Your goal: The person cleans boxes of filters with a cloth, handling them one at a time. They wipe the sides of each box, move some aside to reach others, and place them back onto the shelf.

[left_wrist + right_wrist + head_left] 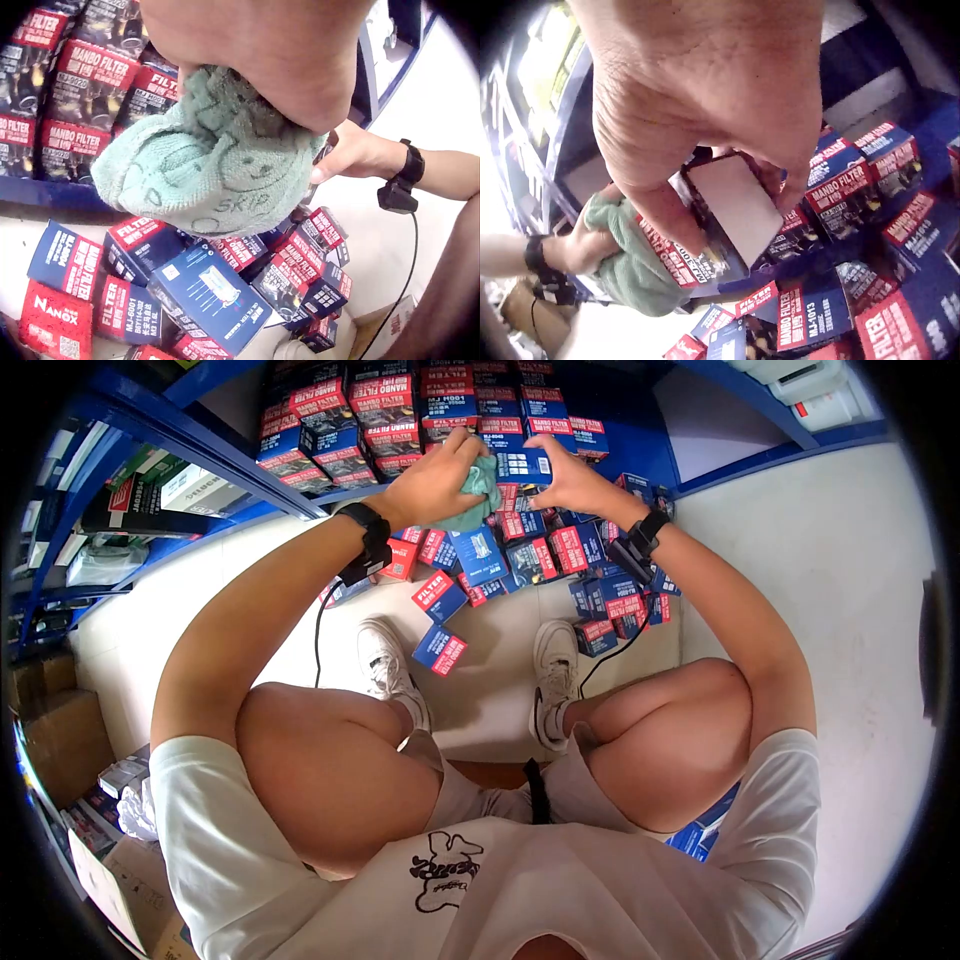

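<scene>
My right hand [578,485] grips a blue and red filter box [524,466] in front of the shelf; in the right wrist view thumb and fingers hold its sides, a pale end face [739,206] showing between them. The left hand [437,480] clutches a green cloth [480,495] against the box's left side. Seen from the left wrist, the cloth [217,161] is bunched under the palm with printed faces on it, and it hides most of the box. The left fingertips are mostly hidden there.
Stacked filter boxes [385,415] fill the blue shelf behind the hands. Many loose boxes [480,555] lie piled on the pale floor below, near the white shoes [385,660]. Blue shelving [225,450] stands at left, cardboard boxes [70,740] at lower left.
</scene>
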The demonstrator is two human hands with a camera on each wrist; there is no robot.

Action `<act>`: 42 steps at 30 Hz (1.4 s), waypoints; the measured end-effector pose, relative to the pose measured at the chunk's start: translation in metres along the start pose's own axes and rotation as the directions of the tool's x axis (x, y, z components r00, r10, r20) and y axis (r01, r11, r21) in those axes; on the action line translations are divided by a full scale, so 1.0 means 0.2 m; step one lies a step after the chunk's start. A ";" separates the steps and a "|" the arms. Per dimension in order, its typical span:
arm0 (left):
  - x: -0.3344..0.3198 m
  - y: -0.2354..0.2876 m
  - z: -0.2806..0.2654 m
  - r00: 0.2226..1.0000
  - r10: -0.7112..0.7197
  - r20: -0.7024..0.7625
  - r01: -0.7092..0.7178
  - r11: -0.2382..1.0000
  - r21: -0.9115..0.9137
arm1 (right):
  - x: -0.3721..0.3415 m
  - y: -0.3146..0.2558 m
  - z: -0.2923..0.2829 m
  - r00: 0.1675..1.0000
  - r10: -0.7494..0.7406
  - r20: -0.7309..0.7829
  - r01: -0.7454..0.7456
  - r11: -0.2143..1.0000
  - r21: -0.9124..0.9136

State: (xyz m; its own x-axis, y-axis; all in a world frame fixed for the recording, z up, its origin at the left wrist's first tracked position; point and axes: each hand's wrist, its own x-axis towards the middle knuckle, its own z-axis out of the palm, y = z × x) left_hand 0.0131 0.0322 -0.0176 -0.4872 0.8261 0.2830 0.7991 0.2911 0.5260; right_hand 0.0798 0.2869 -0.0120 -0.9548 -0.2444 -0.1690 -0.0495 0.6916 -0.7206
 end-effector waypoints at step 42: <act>-0.07 0.07 0.03 0.993 -0.115 0.037 0.113 0.993 0.041 | 0.05 -0.05 -0.02 0.977 -0.211 -0.041 0.212 0.977 0.007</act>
State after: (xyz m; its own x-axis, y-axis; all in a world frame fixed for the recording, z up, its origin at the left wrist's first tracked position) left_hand 0.0326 0.0271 -0.0188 -0.5624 0.8045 0.1909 0.7526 0.4024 0.5213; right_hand 0.0695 0.2809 -0.0042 -0.9341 -0.3568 0.0146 -0.2483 0.6196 -0.7446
